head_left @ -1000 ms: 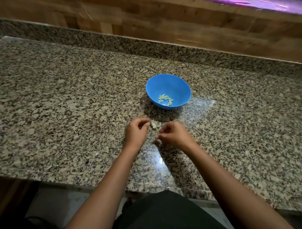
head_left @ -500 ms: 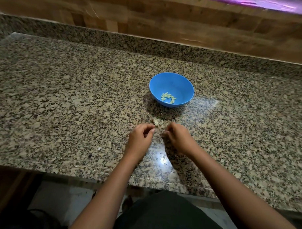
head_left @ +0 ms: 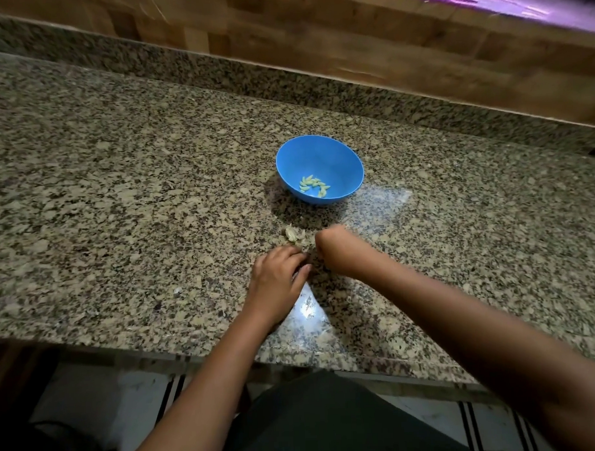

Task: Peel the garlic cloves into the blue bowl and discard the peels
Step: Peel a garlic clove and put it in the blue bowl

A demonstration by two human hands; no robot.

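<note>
right hand [head_left: 334, 249]: motion-blurred, fingers unreadable | left hand [head_left: 277, 276]: fingertip contents hidden

Left hand [head_left: 278, 276] and right hand [head_left: 337, 249] curled, close together.

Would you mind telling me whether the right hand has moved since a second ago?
Yes. The right hand has shifted forward, toward the blue bowl, now level with the peel pile.

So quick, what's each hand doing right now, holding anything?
Left hand: fingers curled on the counter; whether it holds anything cannot be told.
Right hand: blurred and curled; cannot be told.
</note>
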